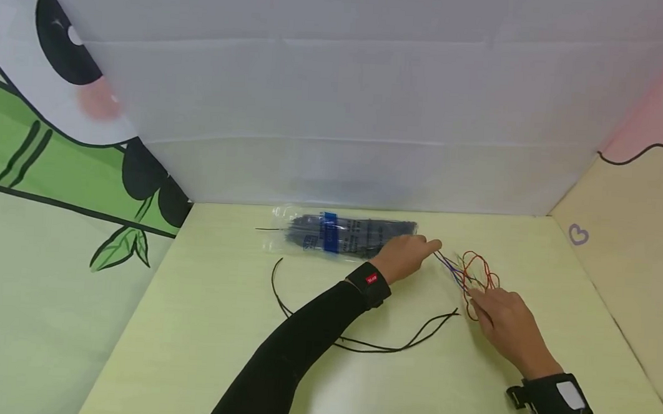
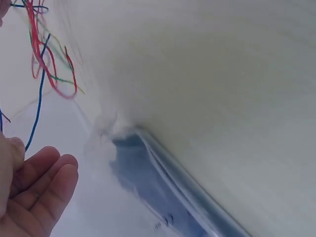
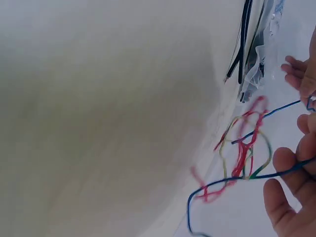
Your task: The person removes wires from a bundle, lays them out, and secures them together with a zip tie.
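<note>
A loose bundle of thin red, green and yellow wires [image 1: 476, 266] hangs together with blue wire between the two hands. My left hand [image 1: 404, 256] pinches a blue wire [image 2: 38, 106] between thumb and forefinger, its other fingers loosely bent in the left wrist view. Close to the bundle's near side, my right hand [image 1: 507, 322] grips blue wire, which runs across its fingers [image 3: 289, 165] in the right wrist view. The red loops [image 3: 242, 153] are tangled round the blue lengths there.
Two long black wires [image 1: 377, 349] curve over the pale table [image 1: 200, 356], passing under the left forearm. Behind the left hand lies a clear plastic bag [image 1: 344, 234] of dark, slender pieces with a blue band. A white sheet [image 1: 337, 107] rises at the back.
</note>
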